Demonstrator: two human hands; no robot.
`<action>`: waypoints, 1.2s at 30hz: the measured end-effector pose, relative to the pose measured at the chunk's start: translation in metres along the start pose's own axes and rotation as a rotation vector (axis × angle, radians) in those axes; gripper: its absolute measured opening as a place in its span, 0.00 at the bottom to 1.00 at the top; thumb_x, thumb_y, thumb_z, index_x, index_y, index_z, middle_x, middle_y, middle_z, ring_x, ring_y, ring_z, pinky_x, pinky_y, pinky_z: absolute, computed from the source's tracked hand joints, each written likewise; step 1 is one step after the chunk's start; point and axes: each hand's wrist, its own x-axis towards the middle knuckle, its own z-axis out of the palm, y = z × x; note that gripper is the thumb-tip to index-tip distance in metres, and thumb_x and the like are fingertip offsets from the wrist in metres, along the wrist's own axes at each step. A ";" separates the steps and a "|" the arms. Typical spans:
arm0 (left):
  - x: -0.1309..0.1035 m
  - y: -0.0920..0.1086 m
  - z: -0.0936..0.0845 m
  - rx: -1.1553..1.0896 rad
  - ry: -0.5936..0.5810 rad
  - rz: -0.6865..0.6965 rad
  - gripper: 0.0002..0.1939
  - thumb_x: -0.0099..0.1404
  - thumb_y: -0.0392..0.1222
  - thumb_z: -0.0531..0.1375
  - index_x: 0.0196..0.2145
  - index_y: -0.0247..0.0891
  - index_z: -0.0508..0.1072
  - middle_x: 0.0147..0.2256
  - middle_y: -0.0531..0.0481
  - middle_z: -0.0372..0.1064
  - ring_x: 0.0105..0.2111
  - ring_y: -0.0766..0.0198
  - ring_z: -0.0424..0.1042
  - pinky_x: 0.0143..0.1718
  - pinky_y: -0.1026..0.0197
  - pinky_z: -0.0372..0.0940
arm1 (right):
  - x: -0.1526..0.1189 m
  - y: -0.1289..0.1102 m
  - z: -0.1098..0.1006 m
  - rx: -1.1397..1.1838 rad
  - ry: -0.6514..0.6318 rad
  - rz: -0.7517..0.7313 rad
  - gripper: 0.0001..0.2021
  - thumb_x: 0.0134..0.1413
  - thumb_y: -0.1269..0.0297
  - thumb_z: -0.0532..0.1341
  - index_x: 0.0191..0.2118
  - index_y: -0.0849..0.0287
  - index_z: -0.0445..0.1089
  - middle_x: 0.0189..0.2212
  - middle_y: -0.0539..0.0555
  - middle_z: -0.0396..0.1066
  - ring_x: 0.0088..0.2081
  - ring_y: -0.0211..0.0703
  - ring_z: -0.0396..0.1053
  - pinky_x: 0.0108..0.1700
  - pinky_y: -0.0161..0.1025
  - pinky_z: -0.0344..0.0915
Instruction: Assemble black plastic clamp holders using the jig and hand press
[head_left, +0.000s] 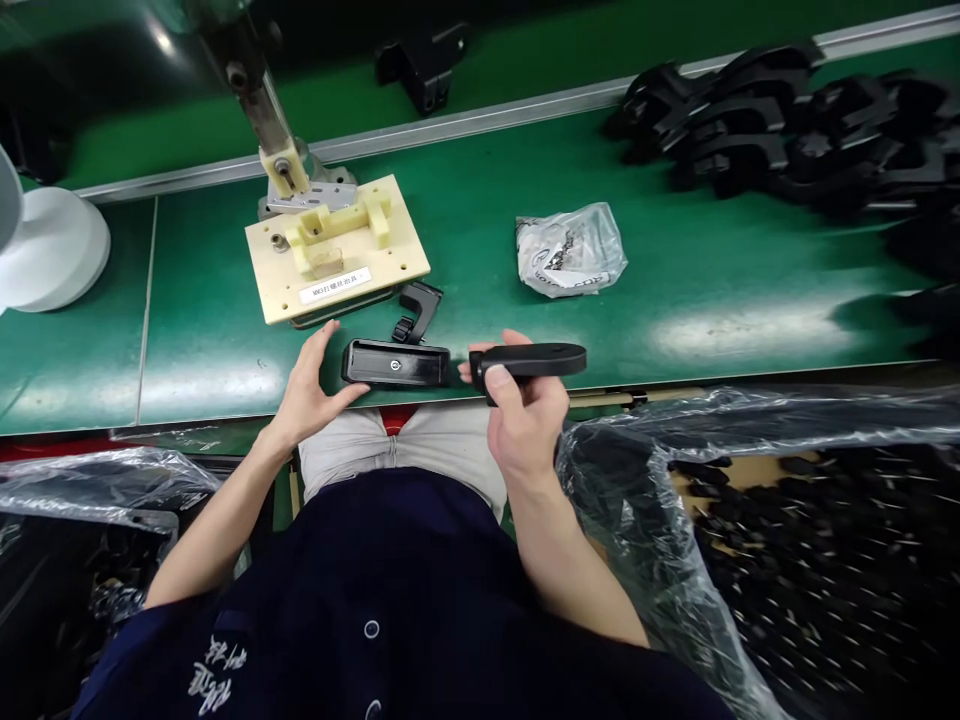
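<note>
My left hand (311, 390) rests at the front of the green bench with thumb and fingers spread. Between them is the left end of a black plastic housing (405, 365), a long shallow trough with a round silver spot inside. Behind the housing lies a curved black bracket with a knob (418, 312). My right hand (525, 410) is closed around a long black plastic part with a rounded end (540, 358), held just right of the housing. The thumb lies on top of this part, and some fingers are hidden beneath it.
A cream fixture plate (341, 290) under a press (259, 100) stands at the back left. A clear plastic bag of small metal pieces (570, 250) lies right of centre. Black parts (787, 130) are heaped at the far right. Plastic-lined bins (825, 560) flank my lap.
</note>
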 end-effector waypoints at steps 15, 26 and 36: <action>0.014 0.028 0.009 -0.868 0.318 -0.407 0.36 0.41 0.51 0.76 0.49 0.45 0.73 0.36 0.53 0.75 0.37 0.65 0.74 0.39 0.66 0.69 | -0.026 -0.008 0.037 0.713 0.028 0.592 0.19 0.46 0.48 0.68 0.37 0.57 0.72 0.35 0.50 0.75 0.45 0.45 0.73 0.57 0.50 0.67; 0.014 0.060 -0.006 -1.570 -0.053 -1.069 0.22 0.71 0.50 0.49 0.43 0.30 0.75 0.34 0.43 0.75 0.28 0.64 0.73 0.28 0.64 0.71 | -0.046 -0.038 0.041 0.703 -0.299 0.595 0.23 0.50 0.41 0.63 0.41 0.55 0.73 0.35 0.51 0.73 0.30 0.37 0.70 0.36 0.39 0.71; 0.014 0.068 -0.007 -1.338 0.098 -0.901 0.26 0.71 0.59 0.47 0.43 0.36 0.75 0.41 0.47 0.75 0.30 0.67 0.74 0.31 0.66 0.72 | -0.033 -0.025 0.032 0.485 -0.366 0.449 0.25 0.45 0.44 0.68 0.44 0.56 0.72 0.32 0.51 0.71 0.27 0.36 0.68 0.28 0.37 0.65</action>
